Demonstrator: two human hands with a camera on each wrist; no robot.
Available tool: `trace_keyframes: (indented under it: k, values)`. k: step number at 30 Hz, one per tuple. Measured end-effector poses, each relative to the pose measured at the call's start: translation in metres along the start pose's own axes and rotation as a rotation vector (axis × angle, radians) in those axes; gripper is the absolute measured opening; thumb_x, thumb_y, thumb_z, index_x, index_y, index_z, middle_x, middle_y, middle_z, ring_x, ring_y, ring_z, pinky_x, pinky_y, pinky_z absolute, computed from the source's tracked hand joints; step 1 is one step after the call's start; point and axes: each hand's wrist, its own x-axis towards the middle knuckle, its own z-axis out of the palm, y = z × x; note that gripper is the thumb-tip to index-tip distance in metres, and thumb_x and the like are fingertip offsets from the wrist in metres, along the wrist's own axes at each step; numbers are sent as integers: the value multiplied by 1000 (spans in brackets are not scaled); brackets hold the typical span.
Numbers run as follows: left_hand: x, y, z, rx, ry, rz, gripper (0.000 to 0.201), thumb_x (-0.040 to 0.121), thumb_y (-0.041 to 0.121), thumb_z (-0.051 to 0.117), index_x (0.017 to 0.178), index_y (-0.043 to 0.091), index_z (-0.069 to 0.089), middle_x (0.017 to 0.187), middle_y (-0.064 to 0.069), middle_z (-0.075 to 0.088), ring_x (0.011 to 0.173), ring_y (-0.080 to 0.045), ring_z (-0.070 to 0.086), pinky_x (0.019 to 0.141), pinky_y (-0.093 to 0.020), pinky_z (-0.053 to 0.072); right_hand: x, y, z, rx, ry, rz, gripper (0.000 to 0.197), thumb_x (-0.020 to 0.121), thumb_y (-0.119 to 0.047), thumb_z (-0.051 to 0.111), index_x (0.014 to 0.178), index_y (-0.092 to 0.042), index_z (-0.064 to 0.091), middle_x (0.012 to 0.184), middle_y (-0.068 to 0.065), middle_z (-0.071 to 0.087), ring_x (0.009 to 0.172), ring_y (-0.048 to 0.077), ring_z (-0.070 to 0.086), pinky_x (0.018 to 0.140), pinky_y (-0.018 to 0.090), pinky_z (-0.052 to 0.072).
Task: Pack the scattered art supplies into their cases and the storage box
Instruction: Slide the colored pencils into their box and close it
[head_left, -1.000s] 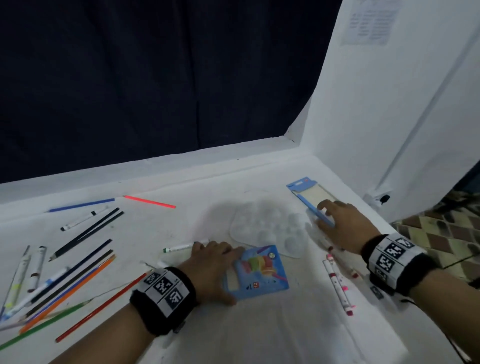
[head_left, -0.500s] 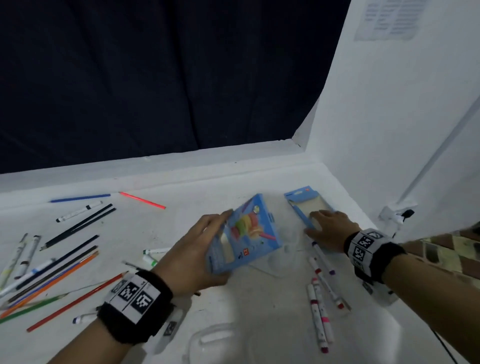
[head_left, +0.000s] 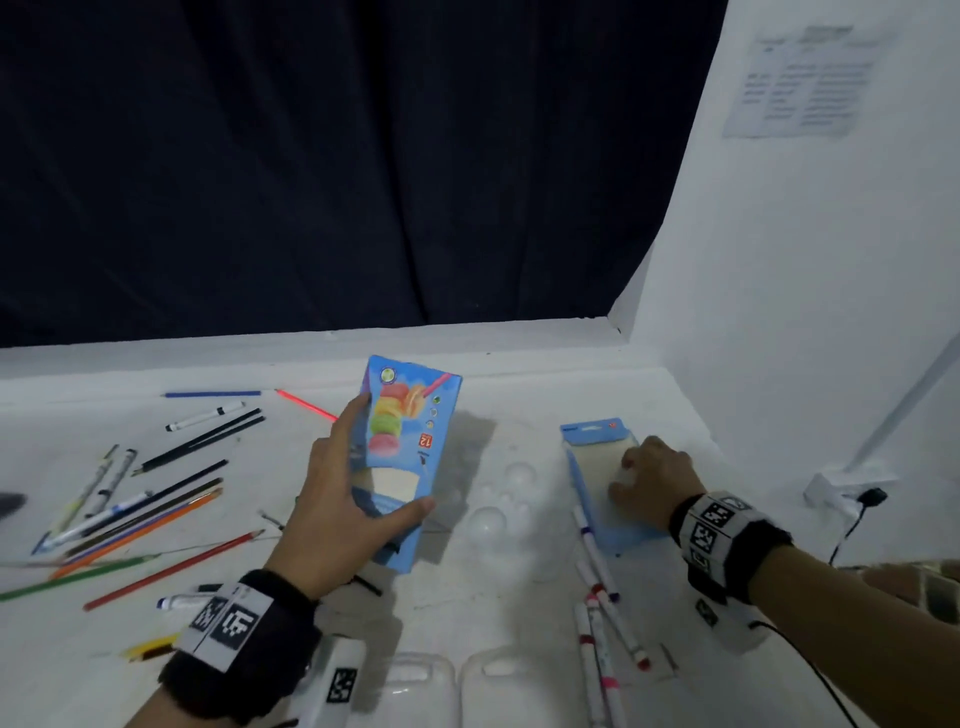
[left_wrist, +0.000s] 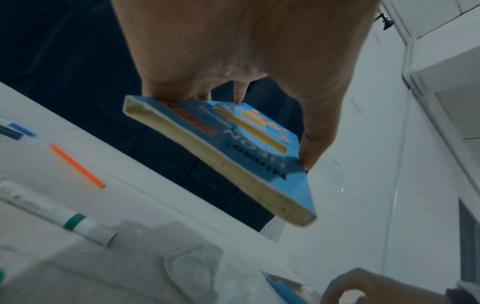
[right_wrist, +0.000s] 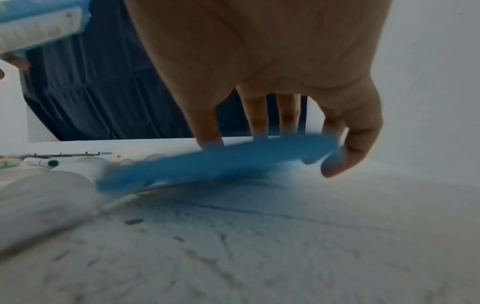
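My left hand (head_left: 363, 499) grips a blue pencil box with macaron art (head_left: 402, 452) and holds it upright above the table; the left wrist view shows its open end (left_wrist: 218, 162) between thumb and fingers. My right hand (head_left: 649, 483) grips a flat blue case with a clear window (head_left: 597, 478), thumb under its right edge and fingers on top, one side lifted off the table (right_wrist: 221, 164). Coloured pencils (head_left: 140, 525) and markers lie scattered at the left. Several pink and purple markers (head_left: 602, 608) lie near the front right.
A white paint palette (head_left: 498, 499) lies between my hands. Two clear plastic box parts (head_left: 467, 686) sit at the front edge. A dark curtain hangs behind the table, a white wall stands on the right, and a cable plug (head_left: 872, 496) lies by it.
My left hand picked the pencil box off the table and raised it upright. My right hand slid down the flat blue case and took hold of it, tipping one edge up.
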Motion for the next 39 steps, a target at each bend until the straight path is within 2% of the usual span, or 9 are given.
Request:
trace_keyframes:
  k: [6,11,15,19,23,26,30,36,39]
  values:
    - [-19,-19,-7,42,62,-67,60,79,39,78,129,42,44,127,7,54,116,-18,54,87,-40,53,-6,-16,-18,229,247,-169,15,82,-8,64,88,4,70,104,23,59,96,38,60,85,35,45]
    - [-46,-35,-41,-48,153,-154,27,101,16,53,118,37,58,127,3,58,112,-21,60,83,-40,55,-39,-60,-22,419,305,-382,35,89,-19,59,59,-1,63,72,17,62,77,30,58,72,30,41]
    - [-74,-28,-71,-183,305,-266,27,103,21,47,116,33,66,122,12,65,101,-12,66,72,-27,56,-74,-107,-4,358,212,-598,26,87,-5,49,66,0,64,70,12,62,69,27,60,61,31,50]
    - [-102,-46,-108,-80,318,-370,38,102,7,43,120,34,63,120,-2,66,105,-25,62,83,-41,47,-95,-145,28,348,144,-756,36,76,-22,47,91,-4,74,89,8,63,82,23,62,78,23,48]
    - [-122,-63,-149,368,170,-323,50,91,3,63,122,41,55,113,2,69,91,-4,66,64,-24,50,-119,-187,33,100,6,-896,39,88,-28,33,95,-11,67,100,6,54,89,25,58,80,37,50]
    - [-130,-72,-177,615,140,-273,49,82,7,74,124,32,63,100,14,69,83,10,63,56,-12,42,-130,-215,35,-119,25,-949,26,97,-28,42,102,-22,66,100,2,56,93,23,56,78,38,48]
    - [-136,-89,-214,759,90,-249,41,78,19,80,111,41,70,75,18,68,61,-3,63,57,-28,51,-144,-247,50,-282,116,-950,16,75,-40,54,73,-34,69,74,-10,54,80,17,56,64,38,44]
    - [-123,-107,-253,885,-325,-226,43,72,51,77,113,51,65,83,15,64,69,-2,52,59,-9,36,-151,-297,53,-269,-122,-878,52,73,-58,66,116,-34,48,121,-6,42,114,18,38,93,43,36]
    - [-103,-116,-259,878,-466,-29,60,58,54,78,115,45,64,103,14,60,92,-8,59,74,-26,51,-144,-315,61,-259,-253,-815,96,68,-61,75,146,-35,24,150,-3,27,139,19,24,111,51,28]
